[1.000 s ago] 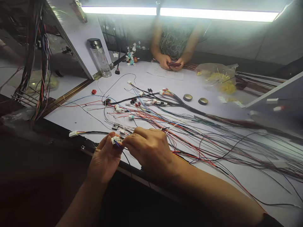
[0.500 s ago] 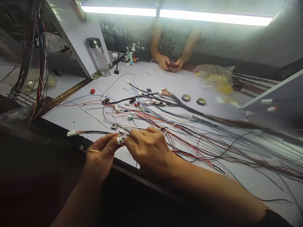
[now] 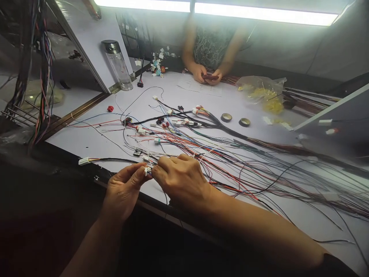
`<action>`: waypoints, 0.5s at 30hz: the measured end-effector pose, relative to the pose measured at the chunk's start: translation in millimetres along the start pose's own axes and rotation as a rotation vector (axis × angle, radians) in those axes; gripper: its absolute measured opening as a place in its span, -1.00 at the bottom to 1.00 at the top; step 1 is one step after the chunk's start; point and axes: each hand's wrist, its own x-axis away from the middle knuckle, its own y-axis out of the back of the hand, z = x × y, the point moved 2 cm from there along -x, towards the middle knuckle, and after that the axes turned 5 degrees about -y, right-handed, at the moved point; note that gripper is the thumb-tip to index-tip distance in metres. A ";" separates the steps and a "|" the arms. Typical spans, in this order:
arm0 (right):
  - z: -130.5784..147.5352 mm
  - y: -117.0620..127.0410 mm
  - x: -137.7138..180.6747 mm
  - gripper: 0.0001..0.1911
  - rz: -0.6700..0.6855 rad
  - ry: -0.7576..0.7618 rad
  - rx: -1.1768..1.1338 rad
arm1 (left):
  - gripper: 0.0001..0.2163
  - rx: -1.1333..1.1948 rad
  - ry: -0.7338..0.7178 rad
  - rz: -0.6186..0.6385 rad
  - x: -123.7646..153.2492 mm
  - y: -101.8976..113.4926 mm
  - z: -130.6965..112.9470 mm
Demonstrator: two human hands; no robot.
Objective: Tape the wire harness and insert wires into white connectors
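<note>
Near the front edge of the table, my left hand [image 3: 123,188] pinches a small white connector [image 3: 147,171] between thumb and forefinger. My right hand [image 3: 181,179] is closed right beside it, its fingertips on thin wires at the connector's right side; the fingers partly hide these wires. Behind both hands lies a wiring harness [image 3: 225,130] with black-sleeved branches, many loose coloured wires and several white and black plugs. To the left of my left hand, a white multi-pin connector [image 3: 84,161] ends a black-sleeved cable lying at the table's edge.
Two tape rolls [image 3: 226,117] lie beyond the harness. A glass bottle [image 3: 118,67] stands at the back left, a red connector [image 3: 110,109] in front of it. Across the table, another person's hands [image 3: 206,74] hold a phone. A plastic bag [image 3: 261,92] with yellow pieces sits back right.
The view has shifted slightly. The white connector appears turned a little between my fingers; both hands stay close together with nearly the same grip.
</note>
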 end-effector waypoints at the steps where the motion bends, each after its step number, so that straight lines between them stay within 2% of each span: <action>1: 0.7 1.3 -0.9 -0.79 0.015 0.007 0.018 | -0.75 -0.014 -0.011 -0.004 -0.1 -0.1 0.0; 9: -2.2 -10.2 3.3 -0.80 0.014 -0.025 -0.041 | -0.75 -0.029 0.005 0.016 -2.4 4.7 4.7; 15: -9.5 -12.2 9.9 -0.78 -0.104 -0.130 -0.210 | -0.75 0.138 0.093 0.003 -1.6 1.8 3.8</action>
